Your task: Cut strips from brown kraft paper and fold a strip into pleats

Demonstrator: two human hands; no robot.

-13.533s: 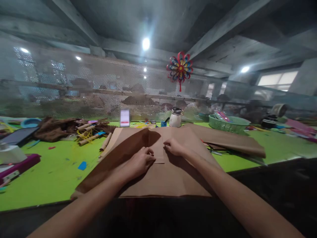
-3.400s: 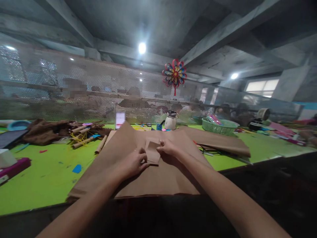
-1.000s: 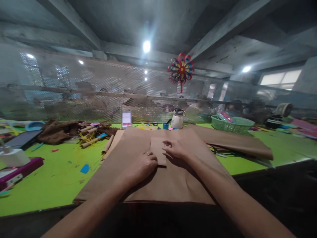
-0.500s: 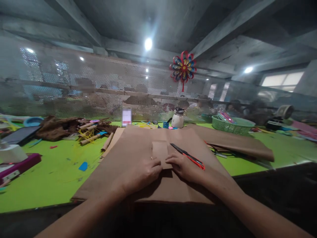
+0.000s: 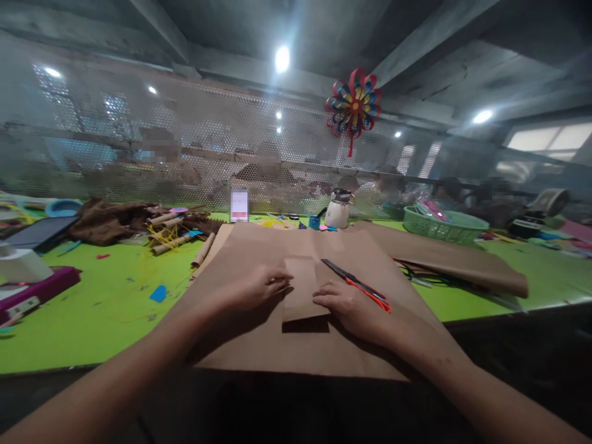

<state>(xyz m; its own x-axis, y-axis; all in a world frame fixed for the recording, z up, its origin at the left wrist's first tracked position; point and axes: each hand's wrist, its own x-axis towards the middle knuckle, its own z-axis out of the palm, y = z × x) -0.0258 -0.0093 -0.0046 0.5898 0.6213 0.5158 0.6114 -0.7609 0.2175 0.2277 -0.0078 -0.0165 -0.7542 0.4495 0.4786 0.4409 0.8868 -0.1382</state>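
Observation:
A small folded piece of brown paper (image 5: 303, 293) lies on a large brown paper sheet (image 5: 240, 336), its near edge lifted over a dark shadow. At its upper left edge, my left hand (image 5: 259, 287) has its fingers drawn together, with the tips over the paper. My right hand (image 5: 349, 308) grips the opposite edge lower down, its fingertips on the paper and its thumb hidden. Just beyond the right hand lies a utility knife (image 5: 358, 285) with a dark front part and an orange-red handle, resting diagonally on the sheet.
Brown rolled tubes (image 5: 169, 233) and yellow strands lie at left, near a purple power strip (image 5: 41, 295). A phone (image 5: 239, 205) stands upright at the back, with a white jug (image 5: 337, 211) further right. A green basket (image 5: 446, 227) sits behind folded brown paper (image 5: 467, 262). The table's front edge runs close by.
My left hand has moved up and left from the paper's near edge to its upper left side. My right hand stays at the right edge. The view has tilted down slightly.

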